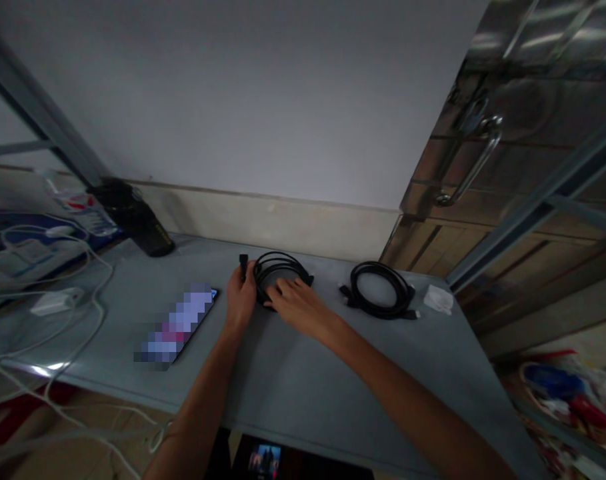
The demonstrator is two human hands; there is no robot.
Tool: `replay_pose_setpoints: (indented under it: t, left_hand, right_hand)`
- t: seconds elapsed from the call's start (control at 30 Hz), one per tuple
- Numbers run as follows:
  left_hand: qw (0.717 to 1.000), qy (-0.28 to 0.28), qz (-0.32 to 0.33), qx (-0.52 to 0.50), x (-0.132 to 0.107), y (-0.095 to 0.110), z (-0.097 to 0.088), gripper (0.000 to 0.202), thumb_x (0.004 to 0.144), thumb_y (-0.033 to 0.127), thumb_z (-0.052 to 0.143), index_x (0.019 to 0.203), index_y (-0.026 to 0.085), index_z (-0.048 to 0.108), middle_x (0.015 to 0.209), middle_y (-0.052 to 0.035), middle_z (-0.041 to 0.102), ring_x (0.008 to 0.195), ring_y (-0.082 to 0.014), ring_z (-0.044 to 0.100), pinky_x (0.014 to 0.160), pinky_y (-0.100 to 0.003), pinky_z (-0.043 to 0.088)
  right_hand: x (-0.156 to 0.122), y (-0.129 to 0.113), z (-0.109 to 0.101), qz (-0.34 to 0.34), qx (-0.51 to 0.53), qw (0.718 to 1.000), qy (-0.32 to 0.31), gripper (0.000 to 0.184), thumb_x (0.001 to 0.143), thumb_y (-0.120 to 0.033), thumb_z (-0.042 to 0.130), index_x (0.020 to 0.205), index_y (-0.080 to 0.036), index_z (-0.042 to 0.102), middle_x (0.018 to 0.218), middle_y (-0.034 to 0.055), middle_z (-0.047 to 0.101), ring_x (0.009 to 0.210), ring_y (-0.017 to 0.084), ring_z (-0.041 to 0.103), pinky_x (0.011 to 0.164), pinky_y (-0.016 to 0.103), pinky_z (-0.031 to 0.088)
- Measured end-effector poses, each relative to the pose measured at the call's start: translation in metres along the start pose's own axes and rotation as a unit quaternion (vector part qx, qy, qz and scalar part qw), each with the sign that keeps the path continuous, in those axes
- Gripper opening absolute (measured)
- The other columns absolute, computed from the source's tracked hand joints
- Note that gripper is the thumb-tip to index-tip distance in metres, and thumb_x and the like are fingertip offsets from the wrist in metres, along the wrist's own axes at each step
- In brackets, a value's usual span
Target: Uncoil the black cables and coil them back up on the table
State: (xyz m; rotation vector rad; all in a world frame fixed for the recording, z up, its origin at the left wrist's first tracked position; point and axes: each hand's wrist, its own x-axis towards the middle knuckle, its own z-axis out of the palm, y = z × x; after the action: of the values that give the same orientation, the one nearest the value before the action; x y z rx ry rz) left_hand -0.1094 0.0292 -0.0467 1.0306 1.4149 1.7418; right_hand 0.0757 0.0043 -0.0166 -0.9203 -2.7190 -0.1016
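Head view: the left hand (241, 295) pinches the black cable (285, 257) beside its upright plug (243, 259); the right hand (299, 304) curls its fingers at the coil's near side, grip unclear, over the counter (343, 373). Even loops and a steady left hold should prevent springing. Left beyond the hands are a black bottle (140, 220) and a clear bottle (79, 201), contents indistinct; far right, a basin (527, 387) holds a blue item (557, 384).

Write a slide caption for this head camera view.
Left hand and right hand handle a coiled black cable on a grey table, between a phone and a second coil.
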Motion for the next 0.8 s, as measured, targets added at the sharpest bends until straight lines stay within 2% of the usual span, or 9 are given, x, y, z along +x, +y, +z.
replay_pose_setpoints:
  t: [0.13,0.3,0.37,0.47,0.53,0.57,0.7,0.8]
  left_hand:
    - [0.993,-0.011,0.046,0.104,-0.004,0.003,0.003,0.048,0.103,0.064,0.068,0.08,0.023,0.074,0.082,-0.0055,0.069,0.088,-0.0265,0.062,0.081,-0.033,0.047]
    - [0.991,-0.024,0.082,0.106,-0.01,0.011,0.008,0.048,0.103,0.064,0.069,0.077,0.024,0.072,0.078,-0.003,0.062,0.085,-0.0251,0.057,0.082,-0.033,0.047]
    - [0.993,-0.018,0.082,0.088,-0.013,0.013,0.008,0.045,0.102,0.065,0.071,0.083,0.023,0.075,0.084,-0.0044,0.066,0.092,-0.0266,0.06,0.087,-0.033,0.049]
    - [0.994,-0.001,0.101,0.05,-0.018,0.016,0.008,0.044,0.1,0.065,0.073,0.109,0.023,0.081,0.115,-0.0107,0.075,0.118,-0.0315,0.064,0.108,-0.038,0.049]
    - [0.991,-0.01,0.126,0.052,-0.019,0.017,0.007,0.045,0.101,0.062,0.073,0.124,0.025,0.079,0.134,-0.0128,0.073,0.133,-0.0332,0.06,0.122,-0.042,0.044]
    - [0.988,-0.024,0.139,0.064,-0.019,0.017,0.007,0.043,0.1,0.06,0.075,0.127,0.026,0.079,0.137,-0.0128,0.072,0.135,-0.0333,0.06,0.125,-0.044,0.041]
    - [0.977,-0.058,0.172,0.114,-0.014,0.013,0.006,0.026,0.096,0.043,0.077,0.116,0.027,0.085,0.128,-0.012,0.075,0.128,-0.033,0.065,0.126,-0.047,0.042]
    - [0.972,-0.062,0.167,0.152,-0.009,0.006,0.005,0.018,0.094,0.034,0.074,0.105,0.027,0.086,0.121,-0.0118,0.078,0.121,-0.0331,0.069,0.124,-0.049,0.045]
  right_hand:
    - [-0.001,0.0,0.003,0.015,0.005,0.999,-0.03,0.053,0.113,-0.058,0.058,0.13,-0.009,0.068,0.119,0.0176,0.073,0.113,0.032,0.074,0.101,0.046,0.059]
    - [-0.003,-0.003,0.008,0.038,0.003,0.999,-0.038,0.053,0.109,-0.055,0.068,0.131,-0.007,0.072,0.126,0.0208,0.072,0.121,0.034,0.071,0.104,0.046,0.06]
    - [-0.003,-0.004,0.008,0.038,-0.002,0.999,-0.037,0.051,0.11,-0.053,0.067,0.13,-0.006,0.073,0.125,0.0216,0.072,0.123,0.035,0.069,0.104,0.046,0.059]
    - [-0.003,-0.005,0.007,0.046,-0.003,0.998,-0.048,0.049,0.113,-0.05,0.063,0.13,-0.005,0.072,0.12,0.0213,0.075,0.119,0.035,0.07,0.104,0.048,0.059]
    - [-0.004,-0.006,0.007,0.055,-0.001,0.997,-0.055,0.048,0.115,-0.05,0.06,0.13,-0.005,0.071,0.12,0.0215,0.075,0.118,0.035,0.071,0.103,0.048,0.059]
    - [-0.004,-0.006,0.007,0.058,0.0,0.997,-0.055,0.049,0.115,-0.05,0.06,0.13,-0.005,0.071,0.121,0.0216,0.075,0.118,0.035,0.071,0.103,0.049,0.059]
    - [-0.006,-0.006,0.004,0.06,0.003,0.996,-0.063,0.047,0.113,-0.048,0.064,0.133,-0.005,0.07,0.124,0.0218,0.074,0.121,0.037,0.071,0.103,0.051,0.059]
    - [-0.007,-0.004,-0.005,0.049,0.006,0.995,-0.082,0.042,0.113,-0.042,0.065,0.133,-0.005,0.071,0.126,0.0229,0.074,0.122,0.037,0.071,0.106,0.053,0.058]
